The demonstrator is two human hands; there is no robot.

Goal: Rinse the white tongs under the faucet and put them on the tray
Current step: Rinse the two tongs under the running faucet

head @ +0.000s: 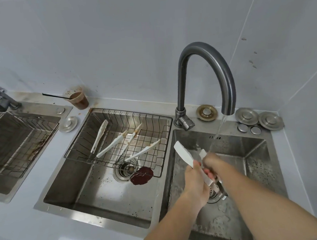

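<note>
Both hands on white tongs [184,156] over right sink [256,151], under faucet [205,76] stream. I see left hand [195,184] wrapped mid-handle, right hand [212,163] rubbing arm. Long axis runs up-left; wire tray [166,138] lies left, so left hand nearer.

We have one view only, from a head-worn camera looking forward and steeply down onto the faucet [205,76], close enough that both forearms enter from the bottom edge (wide-angle, so the wall tiles behind the faucet bend).
</note>
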